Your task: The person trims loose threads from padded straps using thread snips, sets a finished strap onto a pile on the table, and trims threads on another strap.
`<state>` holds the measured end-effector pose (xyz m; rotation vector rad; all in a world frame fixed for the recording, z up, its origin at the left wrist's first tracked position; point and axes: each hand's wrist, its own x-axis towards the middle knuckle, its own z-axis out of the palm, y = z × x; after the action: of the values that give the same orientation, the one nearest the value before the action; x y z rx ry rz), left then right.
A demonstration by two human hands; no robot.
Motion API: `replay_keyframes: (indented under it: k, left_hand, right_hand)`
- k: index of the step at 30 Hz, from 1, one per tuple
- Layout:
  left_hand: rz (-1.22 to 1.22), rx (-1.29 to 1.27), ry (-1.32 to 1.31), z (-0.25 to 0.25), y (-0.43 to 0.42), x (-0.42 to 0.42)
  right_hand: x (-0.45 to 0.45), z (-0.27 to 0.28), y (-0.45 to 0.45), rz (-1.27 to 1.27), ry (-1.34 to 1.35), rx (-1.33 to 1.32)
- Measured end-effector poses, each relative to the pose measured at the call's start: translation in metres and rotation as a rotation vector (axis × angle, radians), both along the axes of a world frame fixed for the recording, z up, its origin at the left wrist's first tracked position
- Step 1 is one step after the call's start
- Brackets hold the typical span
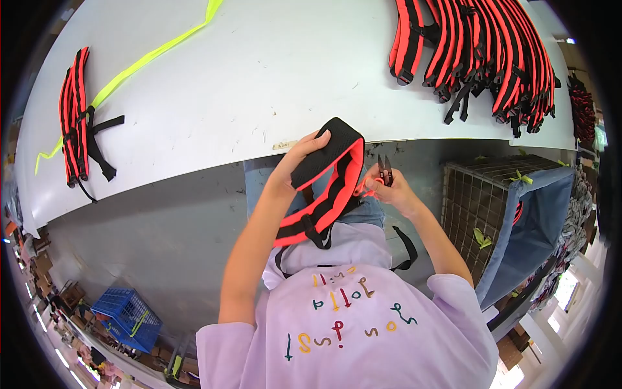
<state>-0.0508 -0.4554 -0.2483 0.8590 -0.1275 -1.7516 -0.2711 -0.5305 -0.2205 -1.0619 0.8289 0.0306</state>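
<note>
My left hand (295, 162) is closed round the upper end of a padded strap (330, 198), orange-red with a black stripe. The strap's dark mesh side faces up at the top, and the rest curves down to my lap, with black webbing and a buckle loop hanging near its lower end. Beside the strap, my right hand (392, 188) is closed round small thread snips (385, 170), dark blades pointing upward. Orange handle parts show at its fingers. Whether those fingers also touch the strap is hidden.
A white table (259, 84) spans the front, with a large pile of similar straps (486, 58) at right and a few more (76, 123) at left. A yellow-green ribbon (149, 58) crosses it. At right stands a wire cage (476, 194) lined with blue cloth; a blue crate (126, 318) is lower left.
</note>
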Motion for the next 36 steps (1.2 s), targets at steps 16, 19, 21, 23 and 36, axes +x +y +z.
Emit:
replay_keyframes:
  k: [16, 19, 21, 23, 36]
  left_hand:
    - [-0.02, 0.038, -0.382, 0.059, 0.038, -0.003]
    - [0.096, 0.007, -0.546, 0.066, 0.049, -0.007]
    - [0.14, 0.015, -0.591, 0.074, 0.054, -0.007]
    - [0.202, 0.025, -0.636, 0.077, 0.056, -0.009]
    - [0.349, 0.035, -0.654, 0.092, 0.071, -0.011]
  right_hand:
    - [-0.022, 0.031, -0.021, -0.289, 0.252, -0.796]
    - [-0.002, 0.062, -0.015, -0.385, 0.052, -0.343]
    - [0.008, 0.069, -0.003, -0.341, -0.217, -0.127]
    - [0.032, 0.087, 0.017, -0.328, -0.59, 0.104]
    - [0.104, 0.204, 0.07, -0.345, -1.606, 0.737]
